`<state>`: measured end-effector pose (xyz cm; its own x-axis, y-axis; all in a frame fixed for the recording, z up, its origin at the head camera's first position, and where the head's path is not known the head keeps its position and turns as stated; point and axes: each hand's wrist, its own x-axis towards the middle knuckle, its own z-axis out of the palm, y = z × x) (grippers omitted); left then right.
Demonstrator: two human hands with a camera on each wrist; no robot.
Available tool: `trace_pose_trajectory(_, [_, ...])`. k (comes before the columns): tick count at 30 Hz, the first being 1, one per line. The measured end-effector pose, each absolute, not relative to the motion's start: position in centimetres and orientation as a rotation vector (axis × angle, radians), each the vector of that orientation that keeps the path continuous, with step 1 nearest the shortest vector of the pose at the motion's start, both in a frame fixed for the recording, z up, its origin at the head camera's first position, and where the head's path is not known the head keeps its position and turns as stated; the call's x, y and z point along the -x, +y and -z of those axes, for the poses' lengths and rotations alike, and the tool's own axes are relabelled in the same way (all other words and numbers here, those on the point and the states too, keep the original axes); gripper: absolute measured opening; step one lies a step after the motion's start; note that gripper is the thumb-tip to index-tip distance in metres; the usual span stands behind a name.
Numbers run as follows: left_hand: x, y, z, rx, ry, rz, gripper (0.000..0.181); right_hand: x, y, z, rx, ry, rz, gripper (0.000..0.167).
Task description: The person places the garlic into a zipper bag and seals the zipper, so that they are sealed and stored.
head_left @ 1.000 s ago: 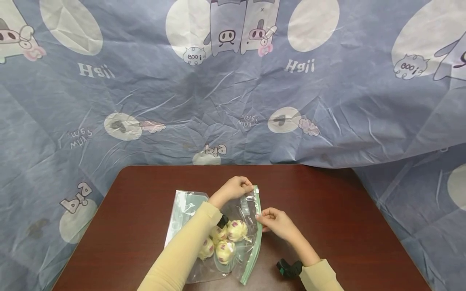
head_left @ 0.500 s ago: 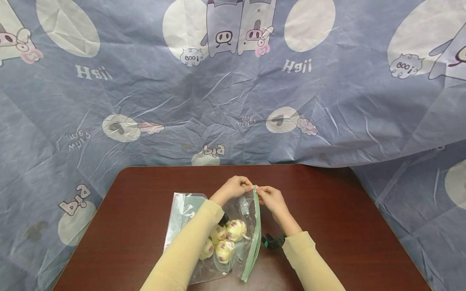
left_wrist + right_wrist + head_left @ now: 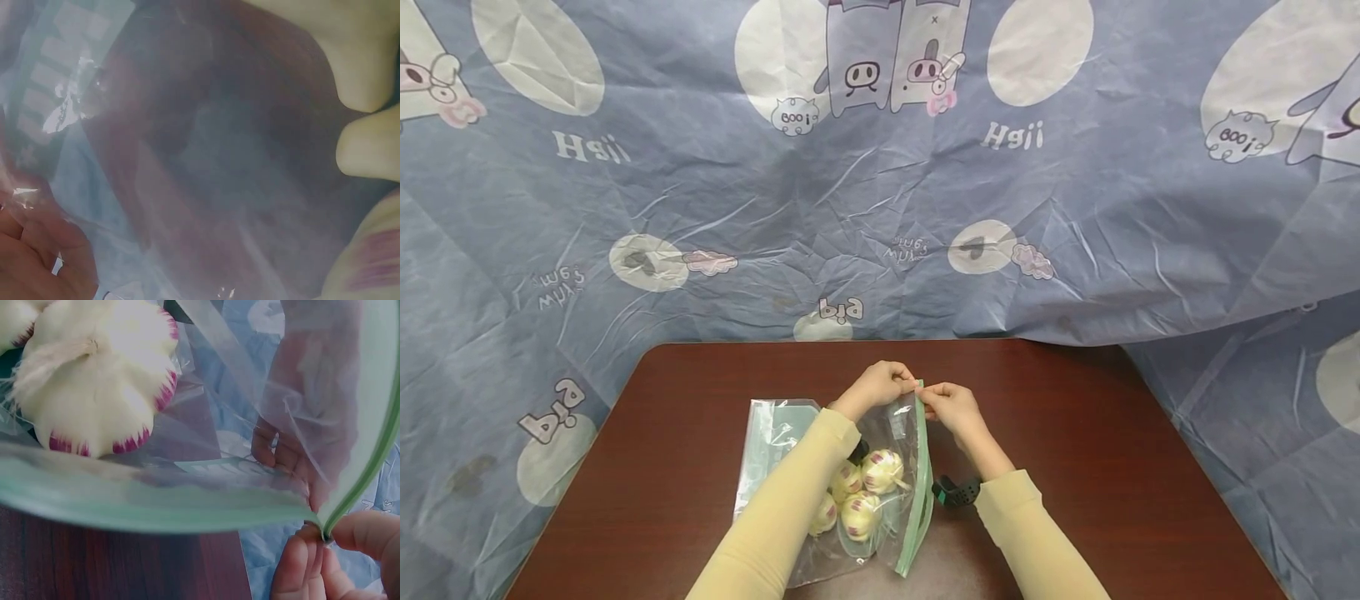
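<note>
A clear zip bag lies on the table with several garlic bulbs inside, pale with purple streaks. Its green zip edge runs along the right side. My left hand pinches the bag's far corner. Right beside it, my right hand pinches the end of the zip between thumb and fingers. In the right wrist view the two green strips meet at the pinched corner and stand apart elsewhere. One garlic bulb lies within. My left forearm hides part of the bag.
A pale blue-green flat piece shows at the bag's left part, under or inside the plastic. The dark red-brown table extends to both sides. A printed blue-grey cloth hangs behind it.
My right hand has moved from midway along the zip edge up to its far end, beside my left hand, and pinches there. The zip edge has shifted slightly left.
</note>
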<state>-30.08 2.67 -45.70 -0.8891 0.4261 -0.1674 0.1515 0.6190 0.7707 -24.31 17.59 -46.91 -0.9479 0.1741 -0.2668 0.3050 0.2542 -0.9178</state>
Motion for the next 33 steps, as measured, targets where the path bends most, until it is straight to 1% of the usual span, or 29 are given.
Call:
trace_pose_trajectory(12, [30.6, 1.9, 45.1, -0.383, 2.526, -1.136, 0.022, 22.1, 17.2, 46.6, -0.382, 2.391, 1.726, 0.017])
trace_pose_trajectory(16, [30.7, 1.4, 44.9, -0.405, 2.522, -1.157, 0.022, 20.8, 17.1, 46.7, -0.352, 2.397, 1.733, 0.016])
trace_pose_trajectory(22, [31.1, 1.1, 45.0, -0.339, 2.544, -1.174, 0.021, 18.3, 16.9, 47.5, -0.318, 2.344, 1.813, 0.013])
trace_pose_trajectory(28, [31.2, 0.9, 44.9, -0.34, 2.578, -1.146, 0.022, 16.4, 16.8, 48.2, -0.303, 2.26, 1.904, 0.01])
trace_pose_trajectory(33, [31.2, 0.9, 44.6, -0.338, 2.565, -1.163, 0.022, 15.0, 16.9, 48.7, -0.295, 2.154, 1.968, 0.011])
